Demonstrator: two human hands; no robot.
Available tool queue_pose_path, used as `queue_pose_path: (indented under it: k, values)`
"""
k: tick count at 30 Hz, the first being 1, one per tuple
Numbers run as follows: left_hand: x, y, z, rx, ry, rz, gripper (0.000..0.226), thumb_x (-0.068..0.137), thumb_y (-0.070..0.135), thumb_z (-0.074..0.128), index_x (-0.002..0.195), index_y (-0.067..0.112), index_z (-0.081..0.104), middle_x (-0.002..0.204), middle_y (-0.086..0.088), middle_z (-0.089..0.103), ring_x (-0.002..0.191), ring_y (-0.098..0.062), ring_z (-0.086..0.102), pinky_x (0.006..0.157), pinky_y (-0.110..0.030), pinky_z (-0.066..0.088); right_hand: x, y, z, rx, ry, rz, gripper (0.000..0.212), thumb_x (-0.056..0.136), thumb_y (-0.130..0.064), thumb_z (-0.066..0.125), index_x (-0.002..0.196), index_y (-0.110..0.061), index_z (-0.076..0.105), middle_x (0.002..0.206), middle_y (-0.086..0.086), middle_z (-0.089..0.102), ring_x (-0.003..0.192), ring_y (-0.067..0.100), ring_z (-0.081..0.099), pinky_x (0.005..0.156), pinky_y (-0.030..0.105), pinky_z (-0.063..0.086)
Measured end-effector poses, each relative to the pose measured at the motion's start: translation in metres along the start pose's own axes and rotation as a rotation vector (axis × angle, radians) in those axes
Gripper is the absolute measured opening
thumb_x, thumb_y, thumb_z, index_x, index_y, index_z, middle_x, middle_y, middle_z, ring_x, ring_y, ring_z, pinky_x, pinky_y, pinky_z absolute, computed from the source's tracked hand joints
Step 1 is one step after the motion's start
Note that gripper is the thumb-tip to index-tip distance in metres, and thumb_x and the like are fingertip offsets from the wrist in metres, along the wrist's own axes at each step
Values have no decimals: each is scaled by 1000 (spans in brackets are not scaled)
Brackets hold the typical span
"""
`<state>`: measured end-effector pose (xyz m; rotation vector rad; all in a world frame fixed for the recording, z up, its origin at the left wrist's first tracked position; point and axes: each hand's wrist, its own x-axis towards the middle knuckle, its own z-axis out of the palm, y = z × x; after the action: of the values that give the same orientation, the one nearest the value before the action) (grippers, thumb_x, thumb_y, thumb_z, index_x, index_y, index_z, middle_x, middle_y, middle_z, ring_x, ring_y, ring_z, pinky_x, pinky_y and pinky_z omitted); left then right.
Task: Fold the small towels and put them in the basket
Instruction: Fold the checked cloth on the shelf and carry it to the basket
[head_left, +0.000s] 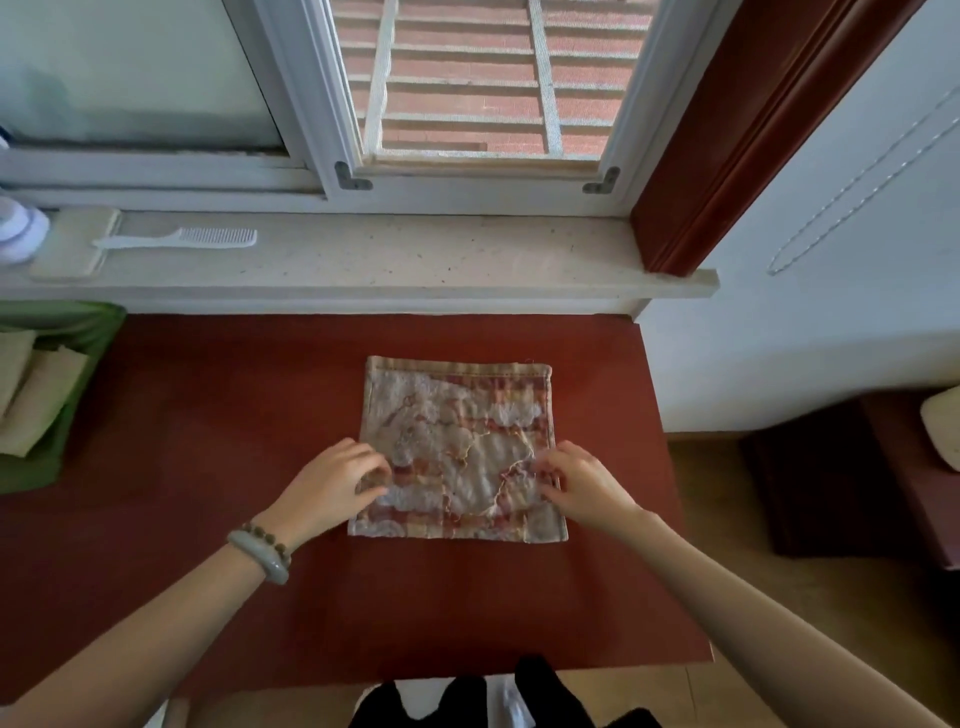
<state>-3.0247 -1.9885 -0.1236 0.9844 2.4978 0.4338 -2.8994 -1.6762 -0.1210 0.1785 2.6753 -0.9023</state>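
across the middle of the view lay the red-brown worktop (234, 467), its near edge ending above dark shapes at the bottom of the frame that were too cut off to name. behind it ran a pale speckled window sill (441, 260) under a white-framed window (311, 104). the left pane was frosted and showed nothing through it.

near the centre of the worktop, slightly right, lay the small towel (457, 410), spread flat and unfolded, roughly square, with a hemmed band along its far edge. its orange and cream pattern was blurred, and whether it carried any label or lettering could not be told.

at the left edge stood the green basket (88, 332), well apart from the towel and largely cut off by the frame. pale folded towels (31, 400) lay inside it, their number unclear.

the left hand (332, 483) sat at the towel's left edge with fingers curled, pinching the cloth between thumb and fingertips. the right hand (582, 488) was curled the same way on the right edge, pinching it. both sets of fingertips were smeared.

a white comb (176, 240) lay on the sill at the left, beside a rounded white object (15, 234) cropped by the frame. a pale green bracelet (262, 558) circled the left wrist. no readable brand showed on either.
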Motion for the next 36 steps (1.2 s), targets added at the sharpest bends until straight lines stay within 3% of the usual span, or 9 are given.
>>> queue_pose_path:
  k: [3,6,10,17,21,26,30,32,36]
  values:
    - [-27,-8,11,93,-45,68,43,73,47,73,105,19,65,100,10,62,94,-11,54,84,-25,43,-26,2,16,-116,-21,-83,23,83,-20,59,103,-11,64,97,-3,52,93,20,53,80,28,47]
    - [-40,-16,17,225,-63,143,49,60,53,79,95,23,63,90,13,63,82,-10,58,72,-22,45,-41,8,25,-244,32,-162,28,69,-31,74,89,-13,67,87,4,62,80,25,59,66,34,55]
    - [-41,-17,16,316,-32,241,39,55,49,83,81,26,63,80,16,61,74,-8,58,65,-22,45,-47,9,26,-431,-24,-198,48,44,-28,89,86,-17,69,88,1,65,81,23,64,66,32,55]
    - [-46,-18,10,344,45,310,14,66,23,81,70,26,68,72,16,64,74,-8,60,64,-23,45,-53,5,31,-496,112,-255,25,51,-5,77,71,-20,73,75,-7,70,71,20,66,60,28,55]
    - [-63,-16,7,208,36,258,11,69,18,79,73,26,71,72,16,66,75,-6,59,66,-23,49,-67,4,30,-367,120,-167,23,61,-4,72,78,-18,74,76,-5,72,77,21,67,69,36,57]
    - [-89,-5,5,81,-218,146,14,85,32,61,91,30,73,90,20,67,91,2,53,82,-22,46,-97,-3,31,-204,60,-6,22,79,-12,60,94,-18,75,94,-5,73,95,13,62,89,28,47]
    - [-108,7,2,-18,-462,29,15,81,37,61,90,34,72,91,23,66,92,7,54,84,-21,48,-118,-13,31,-118,-185,126,24,80,-19,57,96,-24,75,95,-11,73,75,-5,57,80,12,45]
    - [-113,11,0,-97,-564,-23,11,79,36,64,86,35,73,90,22,67,87,10,57,80,-18,50,-124,-17,27,-68,-300,167,23,81,-20,58,96,-23,75,92,-13,70,77,-6,58,74,7,43]
    - [-108,9,-14,-248,-558,-104,4,75,35,74,79,35,74,82,21,71,81,11,61,72,-11,46,-117,-18,10,137,-323,247,19,82,-14,59,87,-22,75,86,-9,72,83,7,67,79,21,53]
